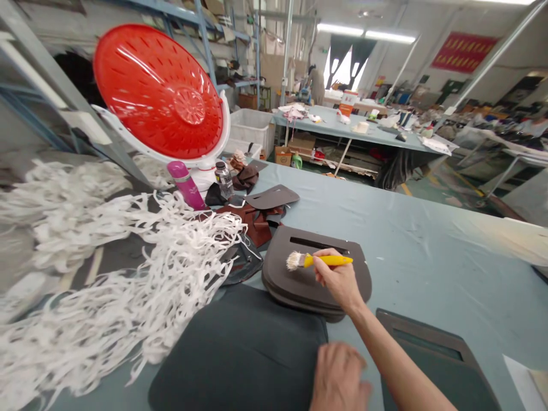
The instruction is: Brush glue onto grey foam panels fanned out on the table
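A yellow-handled brush (330,260) with pale bristles is pinched in my right hand (336,277), held over a stack of dark brown panels (278,268) that have a slot near the top. My left hand (340,377), blurred, lies at the right edge of a large black panel (244,348) in front of the stack; its fingertips are smeared, so whether it grips anything is unclear. Right of my right forearm, another dark panel with a slotted brown border (428,341) rests on the blue-grey table (411,257).
White strips (128,297) are heaped on the left. Behind them stand a red heater (171,97), a pink bottle (186,185) and a clear bottle (223,180). Brown scraps (252,222) lie behind the stack. A second table (342,123) and a person (315,84) are farther back.
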`<state>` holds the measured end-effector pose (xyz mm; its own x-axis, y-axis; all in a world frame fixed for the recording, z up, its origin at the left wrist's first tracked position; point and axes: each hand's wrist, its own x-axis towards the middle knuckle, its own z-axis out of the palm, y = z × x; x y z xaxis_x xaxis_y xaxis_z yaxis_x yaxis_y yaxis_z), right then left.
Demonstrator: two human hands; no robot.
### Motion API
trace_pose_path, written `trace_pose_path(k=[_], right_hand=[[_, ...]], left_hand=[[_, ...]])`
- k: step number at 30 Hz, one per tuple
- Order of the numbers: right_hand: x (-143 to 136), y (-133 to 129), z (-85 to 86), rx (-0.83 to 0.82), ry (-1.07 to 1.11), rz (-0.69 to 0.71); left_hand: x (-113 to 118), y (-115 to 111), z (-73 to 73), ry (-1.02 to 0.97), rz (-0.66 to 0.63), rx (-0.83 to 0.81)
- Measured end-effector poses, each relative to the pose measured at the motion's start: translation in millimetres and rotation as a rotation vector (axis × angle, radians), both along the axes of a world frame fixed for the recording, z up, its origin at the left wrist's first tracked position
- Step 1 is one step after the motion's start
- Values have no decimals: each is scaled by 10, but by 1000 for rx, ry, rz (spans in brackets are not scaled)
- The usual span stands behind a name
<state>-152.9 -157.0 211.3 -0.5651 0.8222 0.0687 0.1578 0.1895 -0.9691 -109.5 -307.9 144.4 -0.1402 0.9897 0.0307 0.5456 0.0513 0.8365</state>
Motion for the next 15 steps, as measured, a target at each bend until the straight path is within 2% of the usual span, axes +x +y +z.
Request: trace_pose_path(k=[1,3,6,8,11,12,15], right_hand=[[-102,-21,-33,-8,7,42],[-305,-25,-114,-16,-1,138],[-597,130,-224,10,-51,264],[-785,326,-263,66,-74,188],[-1023,606,-279,170,-91,-137],[-1068,673,-282,196,-91,-196],[-979,825,-312,229,-89,-188]], left_hand=[[-163,117,-3,109,138,39],[-466,315,-11,331,333,112],[-766,484,-49,529,395,153],[-840,524,-85,581,387,158],[-835,545,-114,602,389,151],[-824,552,-114,605,396,145],[-801,579,-92,622,404,128]])
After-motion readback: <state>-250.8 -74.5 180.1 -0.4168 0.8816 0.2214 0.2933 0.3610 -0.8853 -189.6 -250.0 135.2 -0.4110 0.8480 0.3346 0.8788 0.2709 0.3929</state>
